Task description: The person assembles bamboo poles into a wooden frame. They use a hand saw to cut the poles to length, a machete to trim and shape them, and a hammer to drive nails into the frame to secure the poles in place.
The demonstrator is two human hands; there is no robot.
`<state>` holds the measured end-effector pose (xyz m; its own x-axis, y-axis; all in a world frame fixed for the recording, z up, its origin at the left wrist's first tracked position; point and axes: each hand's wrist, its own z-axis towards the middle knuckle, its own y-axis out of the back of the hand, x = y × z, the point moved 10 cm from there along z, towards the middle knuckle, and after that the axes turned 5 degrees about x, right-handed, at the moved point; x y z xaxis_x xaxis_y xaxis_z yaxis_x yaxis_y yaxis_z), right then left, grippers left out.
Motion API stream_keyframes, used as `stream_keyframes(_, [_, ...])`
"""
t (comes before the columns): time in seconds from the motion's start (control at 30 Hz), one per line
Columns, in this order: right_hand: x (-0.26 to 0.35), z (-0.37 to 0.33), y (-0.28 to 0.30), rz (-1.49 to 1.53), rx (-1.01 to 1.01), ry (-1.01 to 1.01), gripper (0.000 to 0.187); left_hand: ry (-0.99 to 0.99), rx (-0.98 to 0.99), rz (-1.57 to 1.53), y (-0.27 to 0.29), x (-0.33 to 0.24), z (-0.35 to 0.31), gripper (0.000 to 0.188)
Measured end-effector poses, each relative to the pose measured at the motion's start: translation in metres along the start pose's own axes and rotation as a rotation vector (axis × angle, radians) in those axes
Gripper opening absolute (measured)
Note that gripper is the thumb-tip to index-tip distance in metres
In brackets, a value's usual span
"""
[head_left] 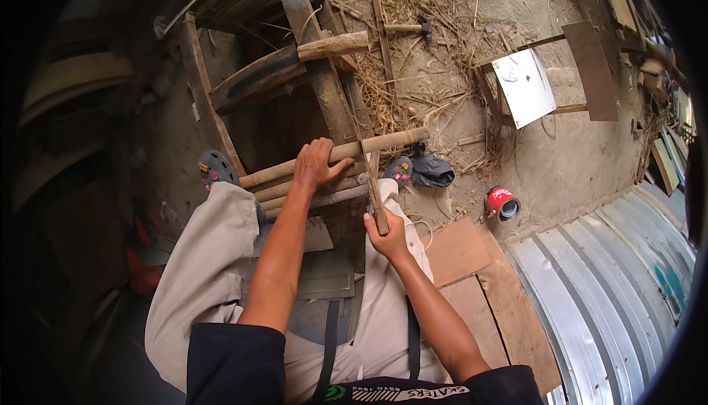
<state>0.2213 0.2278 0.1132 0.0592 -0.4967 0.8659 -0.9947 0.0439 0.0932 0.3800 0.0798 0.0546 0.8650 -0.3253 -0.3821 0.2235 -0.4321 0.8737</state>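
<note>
A pale bamboo pole [396,139] lies slantwise across a wooden frame [330,102] in front of me. My left hand [316,165] is closed over the pole and presses on it, with the thumb stretched to the right. My right hand [386,236] is shut round the wooden handle of a saw [375,189]. The saw's thin blade, seen nearly edge-on, crosses the pole just right of my left hand. Its teeth cannot be made out. More bamboo poles [335,200] lie side by side just below, between my feet.
A hammer [404,29] lies among straw and splinters beyond the frame. To the right are a black plastic bag [433,172], a red can [503,204] and a low frame with a white panel [523,86]. Wooden boards [457,251] and corrugated metal sheets [601,287] lie at the lower right.
</note>
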Motion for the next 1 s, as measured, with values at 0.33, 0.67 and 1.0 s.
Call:
stream_keyframes(0.33, [0.104,-0.057,0.069,-0.087,-0.07,0.054,0.029,-0.045,0.104,-0.059,0.057,-0.088,-0.028,0.046])
stream_keyframes(0.67, [0.209,-0.192,0.129,-0.228,-0.264,0.455,0.021,0.0,0.282,-0.391,0.156,-0.162,-0.057,0.049])
stream_keyframes(1.0, [0.307,-0.194,0.138,-0.687,-0.529,0.529,0.027,-0.333,0.186,0.03,0.269,-0.202,-0.145,0.048])
